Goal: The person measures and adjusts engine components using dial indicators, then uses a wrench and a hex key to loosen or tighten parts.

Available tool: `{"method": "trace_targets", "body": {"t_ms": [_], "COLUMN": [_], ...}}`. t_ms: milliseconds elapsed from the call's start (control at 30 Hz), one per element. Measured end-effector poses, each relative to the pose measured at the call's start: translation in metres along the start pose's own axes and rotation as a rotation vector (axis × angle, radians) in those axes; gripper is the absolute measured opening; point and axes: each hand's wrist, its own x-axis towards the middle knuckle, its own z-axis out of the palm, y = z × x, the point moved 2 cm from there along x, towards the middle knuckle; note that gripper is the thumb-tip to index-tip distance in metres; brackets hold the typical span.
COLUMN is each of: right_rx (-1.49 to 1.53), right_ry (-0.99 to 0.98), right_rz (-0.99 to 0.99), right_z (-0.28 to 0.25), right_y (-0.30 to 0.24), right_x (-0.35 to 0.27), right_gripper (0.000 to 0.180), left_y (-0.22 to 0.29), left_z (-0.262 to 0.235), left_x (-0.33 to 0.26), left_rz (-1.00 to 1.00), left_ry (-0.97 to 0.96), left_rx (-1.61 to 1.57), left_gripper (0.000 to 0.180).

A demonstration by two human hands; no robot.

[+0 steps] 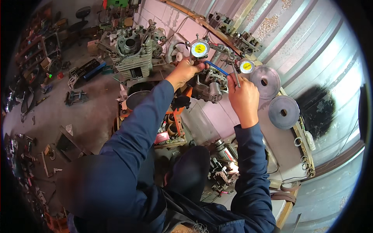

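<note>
My left hand (183,73) is closed, its thumb and fingers at the left end of a curved blue rod (216,68). Just above it is a dial gauge (200,49) with a yellow-centred face. The blue rod's other end meets my right hand (244,100), closed, with a thin metal rod (236,74) running across its fingers. A second yellow-centred dial gauge (246,66) sits just beyond that hand. Beneath and between the hands is a metal machine part with a silver cylinder (215,92). My fingers partly hide what they grip.
A finned engine block (132,58) stands to the left, beside a round dark pan (139,97). Two perforated discs (265,82) lie on the right. An orange crate (178,126) and a silver cylindrical tool (224,149) are below. Metal parts litter the floor at left.
</note>
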Motion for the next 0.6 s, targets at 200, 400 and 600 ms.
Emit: {"method": "trace_targets", "body": {"t_ms": [200,400,600], "right_rx": [-0.078,-0.13,-0.072], "right_ry": [0.043,0.098,0.135], "right_rz": [-0.01,-0.013,-0.045], "right_z": [-0.001,-0.002,-0.007], "right_y": [-0.013,-0.027,-0.029], "right_x": [-0.006,-0.013,-0.008], "right_gripper": [0.025,0.02,0.018], "left_y": [0.001,-0.001,0.005], "left_z": [0.001,0.0,-0.002], "left_x": [0.0,0.0,-0.006], "left_rz": [0.008,-0.01,-0.001], "left_ry": [-0.022,-0.021,-0.038], "left_rx": [-0.008,-0.024,-0.027], "left_gripper": [0.024,0.025,0.022]}}
